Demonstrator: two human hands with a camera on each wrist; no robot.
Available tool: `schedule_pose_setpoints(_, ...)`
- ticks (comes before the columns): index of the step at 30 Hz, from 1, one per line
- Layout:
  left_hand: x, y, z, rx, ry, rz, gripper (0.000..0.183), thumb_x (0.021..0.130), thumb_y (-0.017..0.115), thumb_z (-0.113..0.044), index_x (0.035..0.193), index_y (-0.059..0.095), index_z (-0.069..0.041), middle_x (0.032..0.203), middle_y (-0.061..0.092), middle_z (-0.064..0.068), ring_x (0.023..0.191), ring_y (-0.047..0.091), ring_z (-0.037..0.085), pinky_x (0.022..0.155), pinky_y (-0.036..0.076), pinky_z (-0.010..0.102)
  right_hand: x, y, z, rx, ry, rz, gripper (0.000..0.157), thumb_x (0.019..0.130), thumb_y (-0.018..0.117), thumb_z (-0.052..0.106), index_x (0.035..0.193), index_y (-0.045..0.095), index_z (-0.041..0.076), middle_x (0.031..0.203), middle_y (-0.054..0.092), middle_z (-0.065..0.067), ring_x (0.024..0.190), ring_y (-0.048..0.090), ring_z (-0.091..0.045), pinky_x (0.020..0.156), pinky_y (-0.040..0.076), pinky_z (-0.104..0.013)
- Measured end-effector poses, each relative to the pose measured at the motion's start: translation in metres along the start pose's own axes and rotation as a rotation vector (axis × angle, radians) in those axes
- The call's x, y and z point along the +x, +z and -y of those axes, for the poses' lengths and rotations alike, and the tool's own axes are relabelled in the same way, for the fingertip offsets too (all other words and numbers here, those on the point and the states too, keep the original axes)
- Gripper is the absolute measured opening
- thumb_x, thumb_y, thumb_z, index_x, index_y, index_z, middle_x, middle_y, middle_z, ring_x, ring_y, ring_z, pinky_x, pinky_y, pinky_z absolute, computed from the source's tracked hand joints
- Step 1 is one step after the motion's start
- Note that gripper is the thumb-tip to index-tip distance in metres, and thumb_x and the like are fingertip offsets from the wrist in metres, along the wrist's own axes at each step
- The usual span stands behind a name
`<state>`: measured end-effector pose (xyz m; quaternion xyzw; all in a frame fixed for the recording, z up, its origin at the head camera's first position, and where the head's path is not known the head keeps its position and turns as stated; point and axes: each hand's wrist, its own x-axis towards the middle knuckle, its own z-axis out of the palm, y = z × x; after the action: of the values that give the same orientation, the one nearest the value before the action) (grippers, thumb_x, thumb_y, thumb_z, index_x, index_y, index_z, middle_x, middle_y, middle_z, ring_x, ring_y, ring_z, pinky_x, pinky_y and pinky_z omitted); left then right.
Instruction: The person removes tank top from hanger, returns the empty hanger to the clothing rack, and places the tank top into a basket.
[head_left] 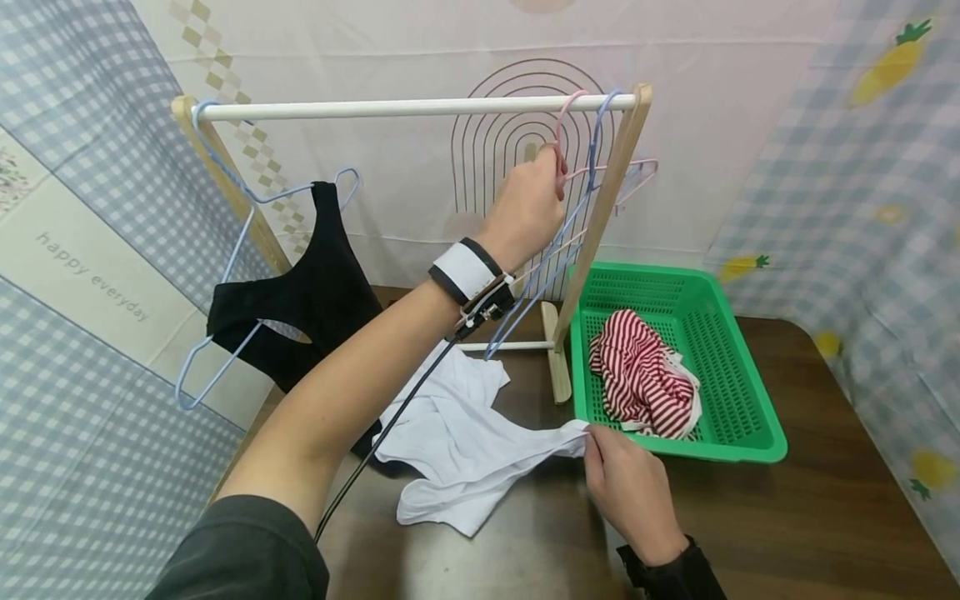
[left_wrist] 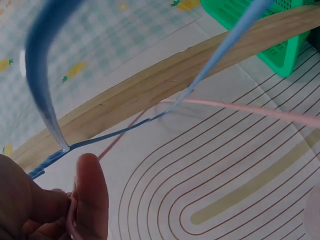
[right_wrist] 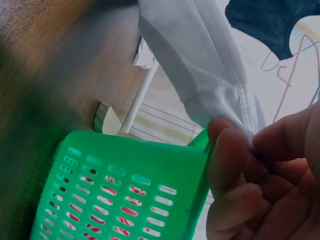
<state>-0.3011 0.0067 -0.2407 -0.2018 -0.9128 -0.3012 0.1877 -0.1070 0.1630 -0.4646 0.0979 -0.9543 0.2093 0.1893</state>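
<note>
White garment: a white, thin-looking cloth garment (head_left: 457, 458) lies loosely bunched on the brown wood-grain tabletop (head_left: 840, 500), below the rack, with one edge drawn out toward the green basket.
Right hand: the right hand (head_left: 630, 492) pinches that edge between thumb and fingers, just beside the basket's near corner.
Pink hanger: a thin pink hanger (head_left: 561, 117) has its hook over the rail near the right end.
Left hand: the left hand (head_left: 525, 200) grips it just below the hook, fingers curled round the wire.
Blue hanger: a slim blue hanger (head_left: 597, 133) hangs right beside the pink one.
Rack: a white round rail (head_left: 412, 107) runs between pale wooden posts (head_left: 603, 217).
Black garment: a black sleeveless garment (head_left: 330, 258) hangs aslant on a light-blue hanger (head_left: 237, 246) at the rail's left end.
Basket: a green perforated plastic basket (head_left: 720, 451) holds a crumpled red-and-white striped cloth (head_left: 641, 375).
</note>
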Motion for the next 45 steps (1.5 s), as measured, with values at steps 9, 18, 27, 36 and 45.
schedule_pose_setpoints(9,-0.011,-0.003,0.004,0.12,0.02,0.023,0.032,0.105,0.046,-0.028,0.115,0.068,-0.008,0.087,0.068,0.005,0.067,0.055,0.018,0.058,0.041,0.029,0.003,0.0,0.0,0.004,0.0,0.023,0.013,0.094,0.062,0.01,0.082,0.067,0.006,0.065,0.054,0.002,0.055,0.037,-0.007,0.049,0.035,-0.024)
schedule_pose_setpoints(18,-0.009,-0.003,0.003,0.145,0.076,0.095,0.039,0.107,0.038,-0.026,0.114,0.072,-0.007,0.073,0.052,-0.001,0.061,0.046,0.013,0.057,0.039,0.027,0.007,0.001,-0.003,0.002,0.018,0.051,0.013,0.094,0.062,0.011,0.088,0.072,0.004,0.069,0.061,-0.001,0.057,0.042,-0.008,0.052,0.041,-0.028)
schedule_pose_setpoints(27,-0.004,-0.001,-0.003,0.053,0.029,0.165,0.044,0.108,0.036,-0.026,0.135,0.066,-0.007,0.077,0.055,0.0,0.059,0.043,0.012,0.057,0.038,0.025,0.008,0.001,-0.004,0.008,0.028,0.066,0.015,0.095,0.061,0.011,0.091,0.073,0.003,0.072,0.064,-0.003,0.058,0.044,-0.009,0.054,0.043,-0.029)
schedule_pose_setpoints(36,0.0,-0.001,-0.008,-0.004,0.026,0.209,0.044,0.109,0.034,-0.027,0.125,0.069,-0.007,0.087,0.066,0.0,0.063,0.048,0.011,0.06,0.04,0.024,0.009,0.001,-0.004,0.009,0.014,0.053,0.014,0.094,0.061,0.011,0.088,0.072,0.004,0.069,0.06,0.0,0.058,0.042,-0.009,0.052,0.04,-0.029)
schedule_pose_setpoints(45,-0.02,-0.011,-0.01,0.069,-0.004,0.231,0.036,0.108,0.034,-0.032,0.095,0.061,-0.012,0.072,0.045,-0.001,0.062,0.043,0.013,0.059,0.039,0.026,0.008,0.0,-0.005,0.004,0.008,0.049,0.014,0.094,0.062,0.011,0.091,0.073,0.003,0.072,0.065,-0.004,0.058,0.046,-0.009,0.053,0.044,-0.03)
